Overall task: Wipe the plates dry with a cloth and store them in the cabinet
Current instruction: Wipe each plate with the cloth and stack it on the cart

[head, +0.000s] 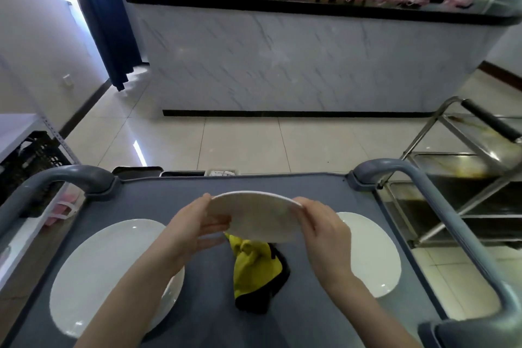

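1. A white plate (257,217) is gripped at opposite rims by the left hand (195,223) and the right hand (324,229), above the yellow cloth (254,265).
2. The cloth lies unheld.
3. A second plate (99,263) left of the cloth and a third plate (372,254) right of it are judged not yet stored.

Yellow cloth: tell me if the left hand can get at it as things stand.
Probably yes, but not freely: the left hand grips the raised plate together with the right hand. The yellow cloth lies uncovered on the cart just below, so the left hand must let go first.
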`<act>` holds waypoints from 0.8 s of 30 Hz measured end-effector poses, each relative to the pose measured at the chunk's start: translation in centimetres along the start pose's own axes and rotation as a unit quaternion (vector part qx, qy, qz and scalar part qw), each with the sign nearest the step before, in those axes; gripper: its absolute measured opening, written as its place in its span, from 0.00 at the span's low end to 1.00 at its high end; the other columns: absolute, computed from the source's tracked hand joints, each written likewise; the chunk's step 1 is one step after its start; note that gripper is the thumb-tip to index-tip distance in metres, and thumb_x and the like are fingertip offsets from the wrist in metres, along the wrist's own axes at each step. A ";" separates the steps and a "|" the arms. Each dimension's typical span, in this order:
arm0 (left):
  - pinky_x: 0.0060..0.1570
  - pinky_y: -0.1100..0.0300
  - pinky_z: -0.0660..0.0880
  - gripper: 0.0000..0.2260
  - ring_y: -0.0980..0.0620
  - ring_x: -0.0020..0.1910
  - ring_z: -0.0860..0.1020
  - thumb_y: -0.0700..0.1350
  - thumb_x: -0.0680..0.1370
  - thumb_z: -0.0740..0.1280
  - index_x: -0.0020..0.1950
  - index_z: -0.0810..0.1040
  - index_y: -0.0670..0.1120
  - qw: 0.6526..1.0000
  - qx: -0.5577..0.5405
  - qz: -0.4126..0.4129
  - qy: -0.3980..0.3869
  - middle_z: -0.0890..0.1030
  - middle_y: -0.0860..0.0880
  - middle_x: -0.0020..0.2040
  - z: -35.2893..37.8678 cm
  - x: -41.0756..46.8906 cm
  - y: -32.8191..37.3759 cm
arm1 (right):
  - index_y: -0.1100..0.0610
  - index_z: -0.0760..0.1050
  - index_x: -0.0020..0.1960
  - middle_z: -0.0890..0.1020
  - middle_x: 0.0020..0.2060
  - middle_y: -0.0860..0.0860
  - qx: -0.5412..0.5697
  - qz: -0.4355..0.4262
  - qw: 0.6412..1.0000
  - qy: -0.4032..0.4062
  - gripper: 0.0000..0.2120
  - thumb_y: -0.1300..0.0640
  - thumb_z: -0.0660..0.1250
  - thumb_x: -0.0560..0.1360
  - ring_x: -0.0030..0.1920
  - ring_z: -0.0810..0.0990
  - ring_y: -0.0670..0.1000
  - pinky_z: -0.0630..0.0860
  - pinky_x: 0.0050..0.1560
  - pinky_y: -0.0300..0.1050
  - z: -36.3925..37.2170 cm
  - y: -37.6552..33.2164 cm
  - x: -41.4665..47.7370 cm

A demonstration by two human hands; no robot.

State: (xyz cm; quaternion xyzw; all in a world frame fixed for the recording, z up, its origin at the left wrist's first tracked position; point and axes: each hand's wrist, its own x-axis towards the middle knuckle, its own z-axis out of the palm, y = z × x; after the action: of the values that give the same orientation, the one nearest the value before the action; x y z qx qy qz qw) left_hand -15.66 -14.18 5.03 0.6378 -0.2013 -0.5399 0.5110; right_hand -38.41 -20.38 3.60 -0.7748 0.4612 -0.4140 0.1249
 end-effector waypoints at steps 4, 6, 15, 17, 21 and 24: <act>0.45 0.54 0.76 0.06 0.52 0.46 0.80 0.51 0.81 0.60 0.56 0.75 0.56 0.950 0.280 0.135 0.021 0.83 0.50 0.42 2.2 2.3 -0.4 | 0.44 0.79 0.46 0.82 0.39 0.42 0.130 0.162 0.978 -0.024 0.05 0.51 0.65 0.78 0.40 0.78 0.44 0.70 0.39 0.33 -1.5 2.2 -0.3; 0.42 0.55 0.73 0.09 0.51 0.46 0.76 0.47 0.79 0.64 0.58 0.76 0.55 0.923 0.348 0.161 0.018 0.80 0.47 0.43 3.2 3.5 -1.1 | 0.45 0.79 0.42 0.81 0.34 0.44 0.172 0.223 0.960 -0.013 0.06 0.51 0.66 0.77 0.36 0.75 0.44 0.68 0.35 0.33 -2.4 3.3 -0.1; 0.47 0.50 0.81 0.16 0.56 0.47 0.81 0.36 0.75 0.65 0.55 0.80 0.56 0.957 0.241 0.164 -0.001 0.83 0.57 0.46 9.4 5.2 -3.5 | 0.44 0.81 0.49 0.85 0.39 0.50 0.248 0.387 0.888 0.002 0.08 0.57 0.68 0.75 0.45 0.82 0.56 0.81 0.46 0.61 -5.7 8.3 -0.5; 0.48 0.48 0.81 0.16 0.55 0.46 0.81 0.36 0.75 0.67 0.55 0.81 0.55 0.963 0.222 0.156 -0.001 0.84 0.56 0.45 10.7 5.6 -3.9 | 0.43 0.79 0.57 0.85 0.39 0.51 0.245 0.406 0.881 0.001 0.16 0.61 0.67 0.74 0.44 0.83 0.54 0.82 0.43 0.57 -6.6 9.7 -0.5; 0.47 0.47 0.81 0.13 0.52 0.45 0.83 0.37 0.75 0.70 0.55 0.80 0.53 0.973 0.196 0.125 -0.008 0.85 0.53 0.45 13.1 6.7 -5.3 | 0.48 0.79 0.59 0.85 0.44 0.52 0.216 0.432 0.875 -0.037 0.20 0.67 0.64 0.73 0.47 0.83 0.55 0.83 0.42 0.54 -8.0 12.3 -0.7; 0.47 0.47 0.81 0.13 0.52 0.44 0.84 0.37 0.75 0.70 0.51 0.81 0.55 0.975 0.193 0.110 -0.022 0.86 0.53 0.43 14.8 7.7 -6.6 | 0.49 0.81 0.58 0.84 0.44 0.51 0.158 0.447 0.879 -0.049 0.22 0.68 0.63 0.71 0.47 0.81 0.55 0.83 0.43 0.54 -8.5 14.3 -1.1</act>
State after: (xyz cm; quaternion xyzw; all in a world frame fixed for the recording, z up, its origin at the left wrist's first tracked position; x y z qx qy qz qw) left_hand -28.27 -24.25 -2.88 0.6863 -0.3815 -0.4457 0.4298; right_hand -53.87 -25.71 0.13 -0.4755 0.6801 -0.3432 0.4400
